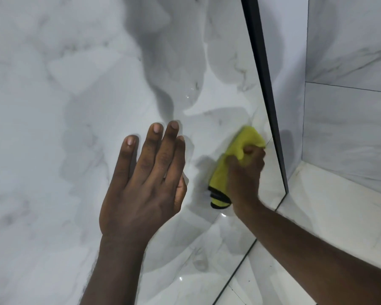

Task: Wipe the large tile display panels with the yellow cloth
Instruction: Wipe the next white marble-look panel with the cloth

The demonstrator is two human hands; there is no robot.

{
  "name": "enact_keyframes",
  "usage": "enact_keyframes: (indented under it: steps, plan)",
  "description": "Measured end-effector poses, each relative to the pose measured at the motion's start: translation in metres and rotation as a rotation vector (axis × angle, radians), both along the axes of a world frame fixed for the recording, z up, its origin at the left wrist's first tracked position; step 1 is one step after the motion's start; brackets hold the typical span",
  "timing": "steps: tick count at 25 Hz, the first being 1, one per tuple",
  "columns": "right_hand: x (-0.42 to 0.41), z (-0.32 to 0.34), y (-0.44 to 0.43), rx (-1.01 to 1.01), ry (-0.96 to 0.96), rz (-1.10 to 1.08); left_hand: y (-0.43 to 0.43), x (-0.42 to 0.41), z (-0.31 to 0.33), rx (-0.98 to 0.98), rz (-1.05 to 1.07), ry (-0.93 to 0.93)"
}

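Yellow cloth (248,139) beside black panel edge (264,84)

Cool, even, fairly bright light fills the view. The glossy marble panel (53,106) carries soft grey shadows above the left hand (145,179) and beside the yellow cloth (235,164), plus small glare spots (223,215) (low down, near the centre). The right hand (245,172) is motion-blurred; the black frame edge (264,84) bows slightly.

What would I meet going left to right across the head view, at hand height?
Large grey-veined white marble tile panel → open left hand → folded yellow cloth with black edging, gripped by the right hand → black panel edge strip → grey marble wall tiles.
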State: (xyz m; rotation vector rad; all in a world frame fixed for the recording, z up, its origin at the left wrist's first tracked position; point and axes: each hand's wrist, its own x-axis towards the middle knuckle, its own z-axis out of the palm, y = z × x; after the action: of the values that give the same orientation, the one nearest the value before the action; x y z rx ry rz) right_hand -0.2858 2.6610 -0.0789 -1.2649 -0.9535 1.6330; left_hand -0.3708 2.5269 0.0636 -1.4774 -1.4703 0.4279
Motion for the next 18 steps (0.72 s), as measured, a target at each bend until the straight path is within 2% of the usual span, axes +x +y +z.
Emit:
enact_keyframes:
  steps: [3,5,6,8,9,10,12,13,14,15,18]
  plan:
    - [-0.005,0.026,0.015,0.428,0.102,-0.089,0.000,0.000,-0.001,-0.005,-0.007,-0.019]
    - [-0.012,0.004,0.032,0.513,0.027,-0.140,0.001,0.000,-0.001,0.001,-0.013,-0.019]
    - [-0.011,-0.019,0.036,0.405,-0.024,-0.133,0.001,0.000,-0.002,0.010,-0.015,-0.021]
    - [0.000,-0.044,0.030,-0.077,-0.092,-0.043,0.001,0.001,-0.003,0.026,-0.015,-0.004]
    - [0.002,-0.048,0.020,-0.221,-0.110,0.018,0.001,0.001,-0.002,0.022,-0.013,0.008]
    - [0.002,-0.048,0.013,-0.174,-0.095,0.043,0.001,0.002,-0.001,0.013,-0.013,0.011]
    - [0.002,-0.039,0.004,0.128,-0.025,0.020,0.002,0.002,-0.002,0.005,-0.014,-0.003]
    - [0.000,-0.042,0.007,0.208,-0.001,-0.003,0.001,0.001,-0.002,0.011,-0.012,0.005]
    - [-0.001,-0.052,0.014,0.199,-0.002,-0.021,0.002,0.001,-0.003,0.016,-0.012,0.019]
    - [0.000,-0.068,0.023,0.110,-0.053,-0.022,0.002,0.002,-0.004,0.017,-0.012,0.034]
    - [0.010,-0.101,0.028,-0.429,-0.124,0.088,0.000,0.001,-0.003,0.014,-0.003,0.048]
